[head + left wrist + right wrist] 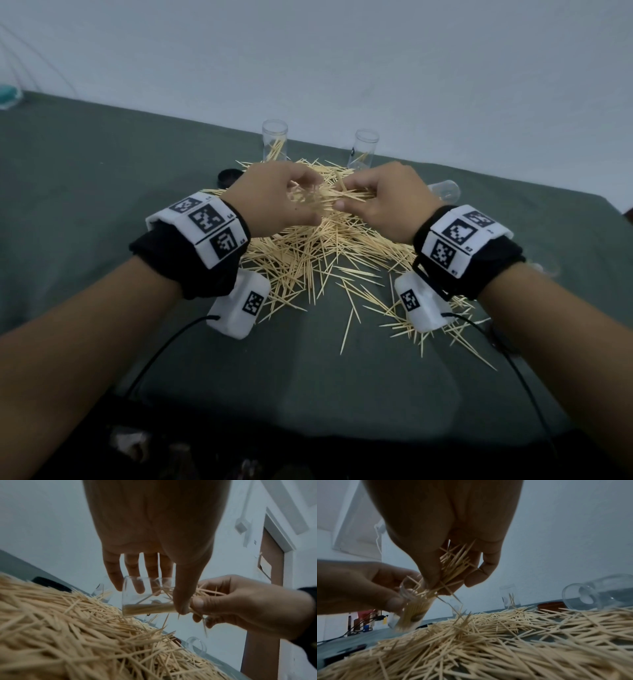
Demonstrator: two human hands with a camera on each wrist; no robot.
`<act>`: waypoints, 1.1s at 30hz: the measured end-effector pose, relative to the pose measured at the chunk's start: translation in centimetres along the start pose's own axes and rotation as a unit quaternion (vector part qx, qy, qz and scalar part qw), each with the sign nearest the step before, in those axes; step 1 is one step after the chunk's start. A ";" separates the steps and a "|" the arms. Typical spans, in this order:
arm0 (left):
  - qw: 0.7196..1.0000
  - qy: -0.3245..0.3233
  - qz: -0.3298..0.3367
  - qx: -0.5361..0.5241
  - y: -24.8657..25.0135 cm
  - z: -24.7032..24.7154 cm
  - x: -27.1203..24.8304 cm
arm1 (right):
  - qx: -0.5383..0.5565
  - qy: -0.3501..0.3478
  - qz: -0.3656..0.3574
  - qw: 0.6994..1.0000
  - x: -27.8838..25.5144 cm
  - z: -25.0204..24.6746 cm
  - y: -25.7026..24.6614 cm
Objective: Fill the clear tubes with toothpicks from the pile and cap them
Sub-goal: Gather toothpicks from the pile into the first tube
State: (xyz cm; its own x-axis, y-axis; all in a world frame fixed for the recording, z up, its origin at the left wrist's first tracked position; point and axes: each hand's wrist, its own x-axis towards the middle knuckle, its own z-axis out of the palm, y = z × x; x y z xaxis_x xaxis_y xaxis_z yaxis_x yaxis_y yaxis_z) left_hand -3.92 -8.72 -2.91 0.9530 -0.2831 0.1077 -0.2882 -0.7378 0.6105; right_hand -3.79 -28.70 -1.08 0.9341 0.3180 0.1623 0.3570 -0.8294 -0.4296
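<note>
A pale bluish wall fills the far side of the room, and in the left wrist view a brown door in a white frame stands off to the right. Against the wall sits a table under a grey-green cloth; its far edge runs along the wall and its near edge drops away just in front of the person. Bare cloth stretches wide to the left and in front, nearer the person.

The toothpick pile sprawls across the middle of the cloth, with stray sticks trailing toward the near right. Behind it two clear tubes stand upright near the wall, the left standing tube and the right standing tube, each with a few toothpicks inside. Another tube lies on its side at the pile's right edge, beside a reddish-brown cap. A black cap rests at the pile's far left.

Above the pile, the left hand grips a tilted held tube partly filled, thumb across its mouth end. The right hand pinches a bundle of toothpicks at the tube's opening, some sticks falling loose.
</note>
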 end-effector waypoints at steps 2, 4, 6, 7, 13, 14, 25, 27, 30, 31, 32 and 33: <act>1.000 -0.002 -0.002 -0.011 0.1 -0.1 0.0 | 0.001 0.002 -0.009 1.000 0.0 0.3 0.0; 1.000 -0.004 -0.003 -0.017 0.1 0.0 0.0 | 0.009 0.006 -0.026 1.000 -0.1 0.6 0.0; 1.000 -0.006 0.000 -0.015 0.2 0.1 0.0 | 0.011 -0.002 -0.032 0.999 -0.2 0.7 0.1; 1.000 -0.007 0.004 -0.013 0.2 0.1 -0.1 | 0.009 -0.011 -0.029 0.999 -0.3 0.8 0.1; 1.000 -0.003 -0.003 -0.022 -0.1 -0.1 0.0 | 0.009 -0.032 -0.022 0.999 -0.3 0.6 0.4; 1.000 -0.003 -0.005 -0.020 -0.1 -0.1 0.1 | 0.007 -0.026 -0.019 0.999 -0.2 0.5 0.4; 1.000 -0.004 0.007 -0.011 0.0 0.2 0.1 | -0.006 0.018 -0.011 1.000 0.1 0.8 0.2; 1.000 -0.004 0.009 -0.014 0.0 0.2 0.1 | -0.020 0.016 -0.026 0.999 0.2 1.1 0.4; 1.000 -0.002 0.008 -0.017 -0.1 0.3 0.0 | -0.036 0.012 -0.024 0.999 0.4 1.1 0.5; 1.000 -0.002 0.007 -0.016 -0.1 0.3 0.0 | -0.038 0.011 -0.028 0.999 0.4 1.1 0.6; 1.000 -0.002 0.007 -0.015 -0.1 0.3 0.0 | -0.044 0.009 -0.039 0.998 0.4 1.1 0.6; 1.000 -0.002 0.006 -0.015 -0.1 0.3 0.0 | -0.050 0.005 -0.055 0.997 0.3 1.0 0.6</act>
State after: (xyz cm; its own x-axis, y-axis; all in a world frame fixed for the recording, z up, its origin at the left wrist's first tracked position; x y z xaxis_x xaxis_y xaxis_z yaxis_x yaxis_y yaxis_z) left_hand -3.90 -8.80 -3.23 0.9489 -0.2948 0.1127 -0.2974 -0.7156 0.6321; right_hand -3.32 -28.60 -2.20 0.8894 0.4044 0.2132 0.4546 -0.8320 -0.3181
